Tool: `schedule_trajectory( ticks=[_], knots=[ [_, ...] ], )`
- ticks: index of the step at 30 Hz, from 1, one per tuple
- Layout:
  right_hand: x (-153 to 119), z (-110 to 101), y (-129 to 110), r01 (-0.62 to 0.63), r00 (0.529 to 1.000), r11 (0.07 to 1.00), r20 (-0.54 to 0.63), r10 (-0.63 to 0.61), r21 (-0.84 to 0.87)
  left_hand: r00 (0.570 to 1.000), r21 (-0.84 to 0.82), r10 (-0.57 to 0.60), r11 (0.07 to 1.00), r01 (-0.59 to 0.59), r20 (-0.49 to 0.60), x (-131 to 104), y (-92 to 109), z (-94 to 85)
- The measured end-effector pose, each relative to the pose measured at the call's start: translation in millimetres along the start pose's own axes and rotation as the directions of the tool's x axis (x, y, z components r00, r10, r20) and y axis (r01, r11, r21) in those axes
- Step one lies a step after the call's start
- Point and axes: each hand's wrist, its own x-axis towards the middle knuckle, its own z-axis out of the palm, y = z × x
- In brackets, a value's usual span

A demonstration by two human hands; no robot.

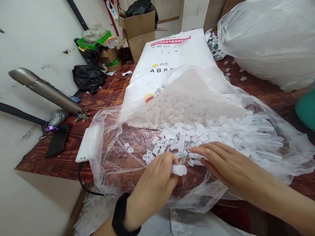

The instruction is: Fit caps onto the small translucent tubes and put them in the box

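The left hand (pixel 152 183) is pinching a small translucent white plastic tube (pixel 178 169) just above the clear plastic sheet (pixel 110 144) on the wooden counter (pixel 108 91), while the right hand (pixel 226 164), fingers spread flat and holding nothing, is reaching into the pile of white caps (pixel 197 131); picking one cap seems next.

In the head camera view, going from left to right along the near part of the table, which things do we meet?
Black phone → white flat device → left hand holding a small clear tube → right hand on the pile of white caps → teal object at the right edge.
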Motion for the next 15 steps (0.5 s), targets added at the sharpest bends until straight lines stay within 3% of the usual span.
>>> schedule_trajectory(
  ticks=[3,6,12,15],
  knots=[
    [5.2,0.8,20.6,0.101,0.993,0.987,0.068,-0.094,-0.121,0.998,0.240,0.010,0.971,-0.026,0.066,26.1,2.4,-2.6],
    [11.0,5.6,25.2,0.091,0.993,0.988,0.080,-0.081,-0.126,0.994,0.346,-0.014,0.938,-0.025,0.109,44.7,4.9,-1.3],
    [12.6,10.8,24.8,0.021,1.000,0.992,-0.015,-0.023,-0.124,0.995,0.359,-0.003,0.933,-0.034,0.102,47.1,1.1,-5.7],
    [10.5,9.0,23.9,-0.042,0.995,0.992,-0.091,0.031,-0.117,1.000,0.192,-0.016,0.981,0.017,-0.008,40.6,-4.6,-11.2]
  ],
)
